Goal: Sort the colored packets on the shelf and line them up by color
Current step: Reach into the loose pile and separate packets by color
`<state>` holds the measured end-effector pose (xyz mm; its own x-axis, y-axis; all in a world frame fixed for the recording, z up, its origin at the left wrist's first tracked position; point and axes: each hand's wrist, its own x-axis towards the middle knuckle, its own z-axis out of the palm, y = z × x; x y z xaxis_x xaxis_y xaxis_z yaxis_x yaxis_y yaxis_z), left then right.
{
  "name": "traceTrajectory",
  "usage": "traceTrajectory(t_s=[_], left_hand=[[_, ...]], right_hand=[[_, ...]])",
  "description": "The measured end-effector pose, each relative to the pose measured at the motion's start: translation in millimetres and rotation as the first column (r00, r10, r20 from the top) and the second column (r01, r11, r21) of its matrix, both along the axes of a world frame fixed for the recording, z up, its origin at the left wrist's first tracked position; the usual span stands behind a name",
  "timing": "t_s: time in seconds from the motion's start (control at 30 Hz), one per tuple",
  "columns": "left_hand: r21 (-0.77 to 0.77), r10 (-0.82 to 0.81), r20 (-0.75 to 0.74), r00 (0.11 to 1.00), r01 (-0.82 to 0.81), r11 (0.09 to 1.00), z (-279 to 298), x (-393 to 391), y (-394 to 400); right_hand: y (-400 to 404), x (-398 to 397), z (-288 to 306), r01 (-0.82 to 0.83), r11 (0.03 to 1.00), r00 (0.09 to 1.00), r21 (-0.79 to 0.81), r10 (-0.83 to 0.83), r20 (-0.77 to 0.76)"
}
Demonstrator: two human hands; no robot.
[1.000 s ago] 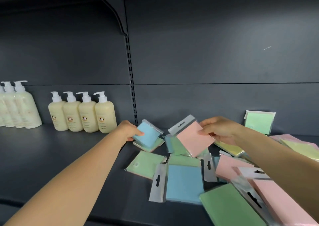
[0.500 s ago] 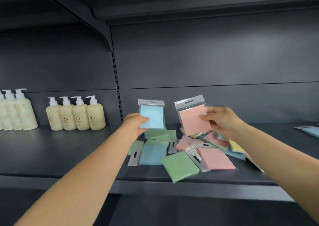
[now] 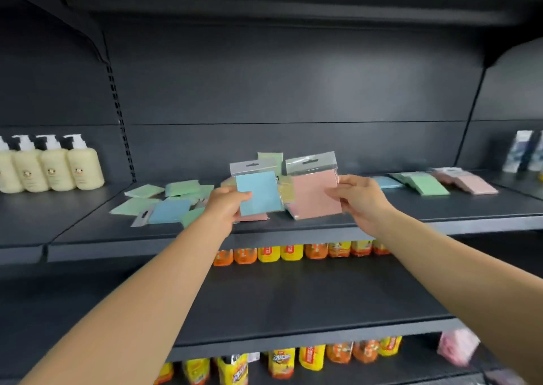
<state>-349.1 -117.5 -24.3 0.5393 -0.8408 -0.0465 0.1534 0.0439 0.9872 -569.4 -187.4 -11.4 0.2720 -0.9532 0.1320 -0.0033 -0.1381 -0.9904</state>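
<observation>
Two raised packets: blue packet point(image 3: 258, 192) in left-hand fingers' point(image 3: 245, 195) pinch, pink packet point(image 3: 316, 193) in right-hand fingers' point(image 3: 338, 192).

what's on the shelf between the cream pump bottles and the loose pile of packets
Nothing: in the head view the dark shelf is bare between the pump bottles and the pile's nearest green packets.

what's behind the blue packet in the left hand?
Behind the blue packet held by the left hand: a green packet standing by the back wall and a pink packet lying below. Anything directly behind is covered.
</observation>
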Motion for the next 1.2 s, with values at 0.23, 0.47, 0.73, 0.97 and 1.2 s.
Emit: traceTrajectory(t_s=[0.23,0.47,0.73,0.97,1.2], left_hand=[[0.000,-0.043,-0.002,0.999,0.043,0.999,6,-79,-44],[-0.011,-0.092,-0.011,0.996,0.092,0.996,-3,-167,-136],[-0.034,-0.063,-0.050,0.997,0.062,0.998,-19,-256,-254],[-0.057,0.052,-0.072,0.996,-0.056,0.997,-37,-291,-319],[0.036,0.135,0.277,0.951,-0.150,0.988,-60,-298,-360]], right_hand=[[-27,-83,-5,0.096,0.995,0.994,0.008,-0.096,0.050],[-104,-177,-14,0.188,0.982,0.980,0.037,-0.190,0.056],[-223,-277,-13,0.130,0.991,0.989,0.032,-0.132,0.067],[-311,-331,-29,0.102,0.993,0.985,0.065,-0.110,0.136],[-369,-382,-67,0.211,0.977,0.972,0.021,-0.212,0.102]])
